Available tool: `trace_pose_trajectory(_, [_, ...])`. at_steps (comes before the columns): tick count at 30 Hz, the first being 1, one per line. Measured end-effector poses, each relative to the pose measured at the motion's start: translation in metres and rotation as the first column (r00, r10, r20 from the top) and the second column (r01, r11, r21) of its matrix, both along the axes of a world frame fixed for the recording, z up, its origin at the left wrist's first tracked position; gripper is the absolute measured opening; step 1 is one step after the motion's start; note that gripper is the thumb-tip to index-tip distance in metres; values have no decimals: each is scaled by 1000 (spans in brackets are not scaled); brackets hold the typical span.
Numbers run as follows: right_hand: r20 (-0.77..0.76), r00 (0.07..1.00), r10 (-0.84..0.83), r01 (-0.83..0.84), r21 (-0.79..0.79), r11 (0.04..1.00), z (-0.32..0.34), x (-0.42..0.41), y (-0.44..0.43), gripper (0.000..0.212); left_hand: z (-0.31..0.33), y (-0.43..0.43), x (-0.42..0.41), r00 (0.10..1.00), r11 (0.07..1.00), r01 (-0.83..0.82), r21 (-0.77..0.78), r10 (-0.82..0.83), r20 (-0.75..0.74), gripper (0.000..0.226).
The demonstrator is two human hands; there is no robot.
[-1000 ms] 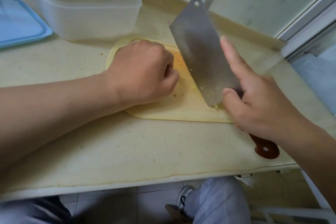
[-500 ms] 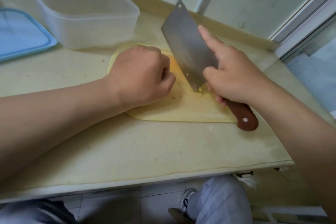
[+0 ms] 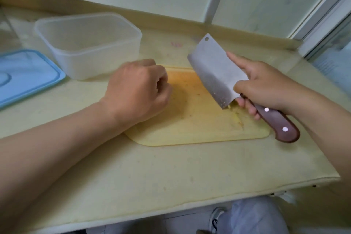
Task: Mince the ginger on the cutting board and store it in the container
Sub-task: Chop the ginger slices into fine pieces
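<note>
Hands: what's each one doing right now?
Left hand: fingers curled, cannot tell whether it holds anything.
Right hand: grips the cleaver by its handle.

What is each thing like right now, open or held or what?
Container: open, lid off.
Lid: lying flat beside container.
Cleaver: tilted, gripped by right hand, bits stuck on.
Cutting board: flat, stained.
Ginger: minced, small scattered bits.
Left hand: fingers curled, nothing seen inside.
</note>
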State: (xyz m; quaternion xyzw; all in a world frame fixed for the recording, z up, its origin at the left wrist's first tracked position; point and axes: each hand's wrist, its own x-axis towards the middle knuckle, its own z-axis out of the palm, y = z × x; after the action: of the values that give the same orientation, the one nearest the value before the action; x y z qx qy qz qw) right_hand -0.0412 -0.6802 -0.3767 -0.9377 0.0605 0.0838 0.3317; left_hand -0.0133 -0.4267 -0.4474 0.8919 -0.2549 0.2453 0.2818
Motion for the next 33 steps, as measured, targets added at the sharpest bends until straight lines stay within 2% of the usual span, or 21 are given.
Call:
trace_pose_trajectory(5, [4,1000,16,-16,60,998,3,11,-12,91,6,5,6,998,997,-56,52,57,-24,32])
trace_pose_trajectory(10, [69,995,68,-82,221,972,-4,24,3,88,7,4,3,995,947,-36,318,64,-79,56])
trace_pose_trajectory(14, [113,987,113,-142,297,944,-13,42,16,89,6,5,4,994,898,14,439,37,-107,54])
trace_pose_trajectory(19, [136,984,111,-153,348,925,-18,45,14,91,2,6,10,992,907,82,412,-33,-125,40])
trace_pose_trajectory(26, [157,983,95,-144,344,928,-22,42,8,91,-1,3,10,994,931,108,347,-89,-71,18])
trace_pose_trajectory(29, [167,982,88,-142,349,926,-21,41,8,91,-3,2,10,993,930,115,350,-119,-9,15])
trace_pose_trajectory(33, [174,981,81,-137,342,930,-19,39,7,91,2,-1,7,978,953,125,275,-164,126,14])
